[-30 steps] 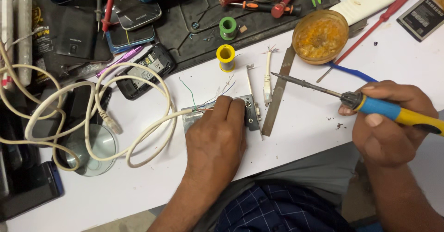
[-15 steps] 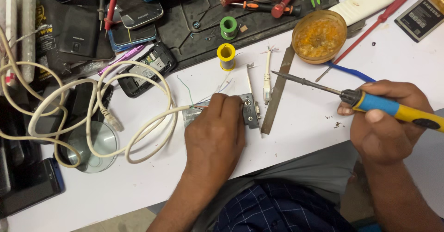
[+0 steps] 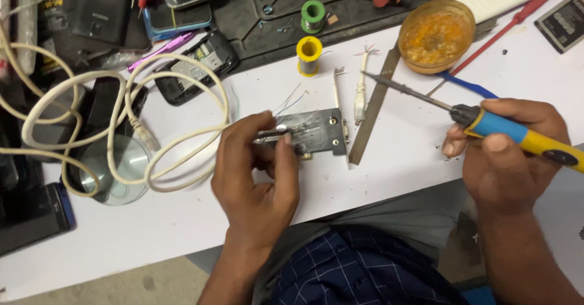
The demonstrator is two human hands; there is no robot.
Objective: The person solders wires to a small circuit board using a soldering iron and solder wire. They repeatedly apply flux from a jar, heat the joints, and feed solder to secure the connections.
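Circuit board [image 3: 316, 131] | pinched in left hand [image 3: 255, 177] | right hand [image 3: 505, 159] apart

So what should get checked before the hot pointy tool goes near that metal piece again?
1. Left hand grips the small circuit board: ok, fingers pinch its left end.
2. Right hand holds the soldering iron by its blue and yellow handle: ok.
3. Iron tip away from fingers: ok, it points over the metal ruler, apart from the left hand.
4. Tip hot: cannot tell.
5. White cable away from the iron: ok, coiled at the far left.
6. Yellow solder spool near: ok, upright just behind the board.
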